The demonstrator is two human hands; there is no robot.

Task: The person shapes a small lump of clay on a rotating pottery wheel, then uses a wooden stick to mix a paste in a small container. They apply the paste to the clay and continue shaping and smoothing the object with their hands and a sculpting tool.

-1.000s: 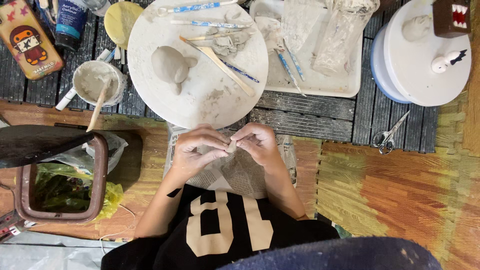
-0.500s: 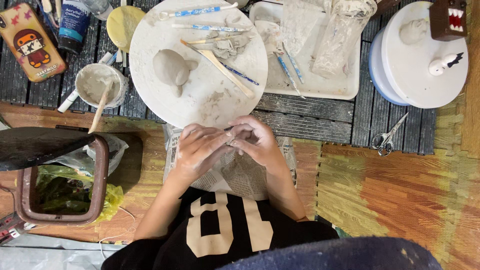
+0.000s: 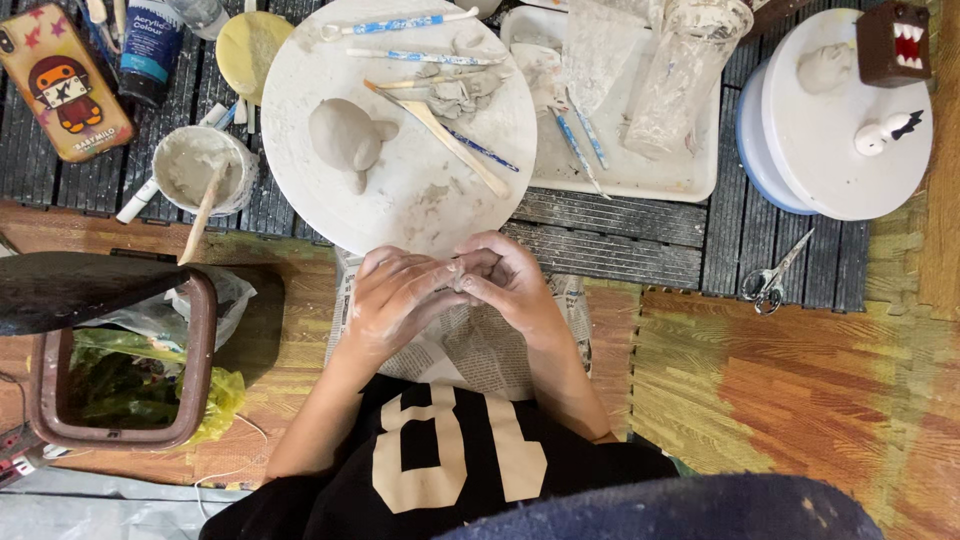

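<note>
A dark slatted table fills the upper half of the frame, with a wood-patterned mat below it at right. The person's black shirt with pale numerals takes the bottom centre. At lower left stands a brown bin lined with a bag, green scraps inside, a dark lid tilted over its top edge.

On the table, upper centre, sits a round white board smeared with clay. A grey clay figure lies on its left part; a wooden tool and blue-patterned tools lie across its upper right. Just right of it is a white tray holding a clear plastic cup and more tools. At upper right a second white turntable carries a clay lump, a brown toothy box figure and a tiny white figure.

Newspaper lies in the centre under the hands. At upper left: a phone in a cartoon case, a paint tube, a yellow sponge, and a cup of slip with a stick leaning in it. Scissors lie at the table's lower right edge.

The left hand and right hand meet at centre frame, above the newspaper, just below the round board. Their fingertips are pressed together, pinching a small clay piece, mostly hidden between them. Both hands are dusted with clay.
</note>
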